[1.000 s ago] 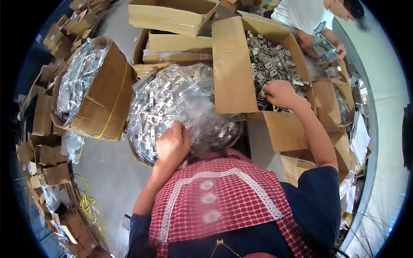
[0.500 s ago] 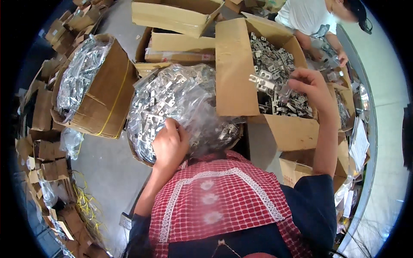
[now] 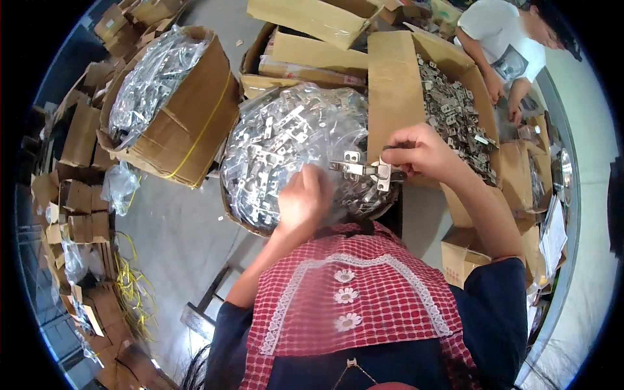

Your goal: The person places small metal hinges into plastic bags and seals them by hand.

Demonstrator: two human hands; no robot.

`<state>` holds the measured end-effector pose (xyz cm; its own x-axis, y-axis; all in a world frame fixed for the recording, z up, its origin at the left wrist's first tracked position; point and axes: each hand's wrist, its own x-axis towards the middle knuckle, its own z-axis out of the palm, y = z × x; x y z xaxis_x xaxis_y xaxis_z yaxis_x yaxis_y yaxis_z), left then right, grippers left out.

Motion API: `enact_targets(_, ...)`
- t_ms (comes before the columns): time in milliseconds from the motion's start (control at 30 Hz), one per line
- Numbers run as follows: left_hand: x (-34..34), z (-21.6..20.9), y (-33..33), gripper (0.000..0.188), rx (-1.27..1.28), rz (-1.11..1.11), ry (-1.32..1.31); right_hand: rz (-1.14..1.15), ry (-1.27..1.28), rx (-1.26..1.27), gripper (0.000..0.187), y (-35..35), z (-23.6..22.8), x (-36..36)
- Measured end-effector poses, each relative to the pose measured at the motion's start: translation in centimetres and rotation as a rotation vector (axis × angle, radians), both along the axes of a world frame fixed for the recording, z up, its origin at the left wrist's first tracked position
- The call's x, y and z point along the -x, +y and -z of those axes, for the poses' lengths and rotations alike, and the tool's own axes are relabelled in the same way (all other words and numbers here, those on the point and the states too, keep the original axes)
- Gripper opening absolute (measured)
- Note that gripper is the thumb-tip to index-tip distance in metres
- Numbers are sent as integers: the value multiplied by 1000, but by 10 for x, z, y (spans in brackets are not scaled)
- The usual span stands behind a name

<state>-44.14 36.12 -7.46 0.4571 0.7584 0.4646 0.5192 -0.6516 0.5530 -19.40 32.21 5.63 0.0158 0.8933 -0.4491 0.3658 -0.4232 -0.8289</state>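
My right hand (image 3: 421,153) pinches a metal cabinet hinge (image 3: 353,166), its arm plate pointing left and its cup end near my fingers. The hinge is above the right side of a clear plastic bag (image 3: 276,120) full of silvery hinges, which sits in a carton in front of me. My left hand (image 3: 304,200) is closed over the middle of that bag, a little left of the hinge and apart from it. Its fingers are curled and slightly blurred, so what is in them, if anything, cannot be made out.
An open carton of loose hinges (image 3: 448,97) stands at the right, its flap (image 3: 394,91) folded toward the bag. Another carton (image 3: 188,123) with bagged metal parts leans at the left. A co-worker (image 3: 504,45) handles things at the far right. Yellow strapping (image 3: 133,279) lies at the left.
My right hand has carried the hinge leftward from above the open carton to above the bag, close to my left hand. The whole view has shifted, with the surroundings now farther right.
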Motion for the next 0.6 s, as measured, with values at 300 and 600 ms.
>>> enact_targets(300, 11, 20, 4, 15, -76, -4, -58, 107, 108, 26, 18, 16, 31, 12)
enact_targets(600, 11, 25, 10, 15, -140, 60, -97, 83, 60, -51, 19, 34, 58, 20)
